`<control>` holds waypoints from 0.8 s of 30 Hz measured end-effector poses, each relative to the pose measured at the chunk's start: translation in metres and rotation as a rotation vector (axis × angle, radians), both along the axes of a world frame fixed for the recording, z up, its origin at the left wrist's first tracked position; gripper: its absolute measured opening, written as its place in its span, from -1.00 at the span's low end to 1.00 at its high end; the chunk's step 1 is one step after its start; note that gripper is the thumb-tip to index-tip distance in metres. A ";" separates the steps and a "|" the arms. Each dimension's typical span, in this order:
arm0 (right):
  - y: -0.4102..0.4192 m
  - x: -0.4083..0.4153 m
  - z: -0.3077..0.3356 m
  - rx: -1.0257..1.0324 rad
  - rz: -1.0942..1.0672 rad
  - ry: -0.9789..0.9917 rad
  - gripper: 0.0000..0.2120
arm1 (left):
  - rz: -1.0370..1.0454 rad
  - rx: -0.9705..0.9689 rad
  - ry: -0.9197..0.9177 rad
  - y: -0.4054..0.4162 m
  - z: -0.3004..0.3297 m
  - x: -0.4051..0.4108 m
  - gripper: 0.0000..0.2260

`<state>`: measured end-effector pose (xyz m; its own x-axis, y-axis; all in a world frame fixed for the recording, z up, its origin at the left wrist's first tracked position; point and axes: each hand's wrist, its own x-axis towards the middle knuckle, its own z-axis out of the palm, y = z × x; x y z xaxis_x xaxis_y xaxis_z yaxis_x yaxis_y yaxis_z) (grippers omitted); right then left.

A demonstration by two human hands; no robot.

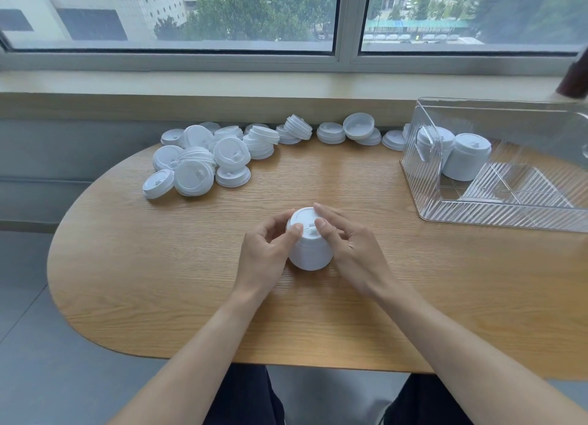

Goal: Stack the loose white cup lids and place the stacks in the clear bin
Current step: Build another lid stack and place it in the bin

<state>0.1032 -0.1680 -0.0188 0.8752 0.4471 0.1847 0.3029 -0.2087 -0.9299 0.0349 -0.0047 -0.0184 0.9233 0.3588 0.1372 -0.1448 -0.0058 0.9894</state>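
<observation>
A stack of white cup lids (pixel 310 249) stands upright on the wooden table (pixel 159 281) in front of me. My left hand (pixel 267 253) holds its left side, thumb on the top lid. My right hand (pixel 350 249) holds its right side, thumb and fingers on the top rim. Loose white lids (pixel 203 160) lie heaped at the far left, and more lids (pixel 331 132) run along the back edge. The clear bin (pixel 509 214) sits at the right with two finished stacks (pixel 466 160) standing inside its far left corner.
A window sill (pixel 286 84) runs behind the table, under a wide window. A dark object (pixel 572 77) stands on the sill at the far right, above the bin. The table's rounded left end drops to grey floor (pixel 31 345).
</observation>
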 end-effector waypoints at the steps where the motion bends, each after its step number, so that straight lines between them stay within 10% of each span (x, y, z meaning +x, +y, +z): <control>1: 0.001 -0.001 0.002 0.038 -0.009 0.040 -0.66 | 0.006 -0.005 0.005 0.000 0.000 0.001 -0.84; 12: 0.007 -0.013 0.000 0.177 -0.024 0.176 -0.65 | 0.015 -0.054 0.041 -0.001 -0.005 0.001 -0.77; 19: -0.002 -0.025 -0.016 -0.131 -0.035 0.008 0.06 | 0.032 -0.100 0.120 -0.007 -0.008 0.001 -0.81; 24: -0.019 -0.027 -0.016 -0.112 -0.136 -0.074 -0.09 | -0.021 -0.171 0.114 -0.021 -0.010 0.002 -0.76</control>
<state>0.0764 -0.1872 -0.0343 0.9147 0.3471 0.2070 0.3320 -0.3530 -0.8748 0.0368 -0.0261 -0.0288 0.9367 0.3488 -0.0302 -0.0298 0.1655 0.9858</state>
